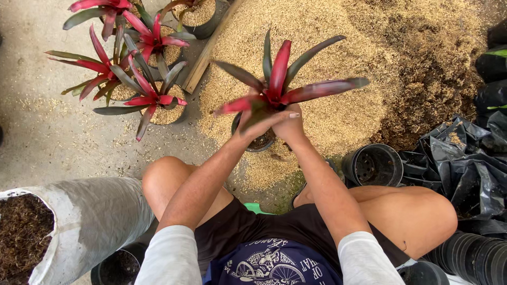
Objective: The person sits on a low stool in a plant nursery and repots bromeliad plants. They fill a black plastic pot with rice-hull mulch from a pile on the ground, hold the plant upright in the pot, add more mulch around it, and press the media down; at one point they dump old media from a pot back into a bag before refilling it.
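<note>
Both hands, the left hand (252, 122) and right hand (289, 125), have fingers closed around the base of the red bromeliad (277, 87), holding it upright in the black pot (259, 141) beside the husk pile (327, 84), apparently mid-potting.

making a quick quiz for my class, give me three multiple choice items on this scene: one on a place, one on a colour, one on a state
1. Where do the already potted plants stand?
A. upper left, on the concrete
B. on the black bags
C. inside the sack

2. What colour are the inner leaves of the held plant?
A. yellow
B. red
C. white

3. How is the empty black pot by the knee?
A. on its side, mouth toward the camera
B. upright, full of husk
C. upside down

Answers: 1 A, they cluster at the upper left; 2 B, red centre and dark outer leaves; 3 A, its holed bottom shows inside. Left hand and right hand grip the plant's base.
</note>
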### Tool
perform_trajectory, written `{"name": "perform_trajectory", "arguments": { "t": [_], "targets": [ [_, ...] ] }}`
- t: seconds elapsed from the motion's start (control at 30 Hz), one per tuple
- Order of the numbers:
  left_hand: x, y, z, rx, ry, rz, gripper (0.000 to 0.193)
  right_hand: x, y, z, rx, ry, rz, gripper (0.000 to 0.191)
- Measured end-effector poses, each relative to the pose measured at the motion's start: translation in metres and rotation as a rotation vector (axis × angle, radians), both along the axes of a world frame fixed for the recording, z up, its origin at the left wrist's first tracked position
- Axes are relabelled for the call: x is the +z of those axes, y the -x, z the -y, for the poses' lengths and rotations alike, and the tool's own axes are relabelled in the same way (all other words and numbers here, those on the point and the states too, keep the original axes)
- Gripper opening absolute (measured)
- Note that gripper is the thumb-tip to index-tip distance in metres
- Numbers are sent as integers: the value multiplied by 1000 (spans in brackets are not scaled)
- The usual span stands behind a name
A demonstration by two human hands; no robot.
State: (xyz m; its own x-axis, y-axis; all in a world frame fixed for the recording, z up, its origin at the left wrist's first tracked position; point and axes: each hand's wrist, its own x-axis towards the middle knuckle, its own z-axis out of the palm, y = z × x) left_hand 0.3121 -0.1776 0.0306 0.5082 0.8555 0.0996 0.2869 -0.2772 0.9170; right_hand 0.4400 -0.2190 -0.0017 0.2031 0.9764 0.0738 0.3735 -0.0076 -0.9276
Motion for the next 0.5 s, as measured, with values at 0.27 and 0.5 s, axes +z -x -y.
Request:
{"name": "perform_trajectory", "arguments": {
  "t": [0.27, 0.5],
  "targets": [
    [-10, -19, 7, 217, 174, 619, 100, 18, 25, 8, -180, -172, 311, 22],
    [22, -15, -5, 343, 187, 394, 62, 30, 30, -5, -122, 18, 479, 16]
  ]
}}
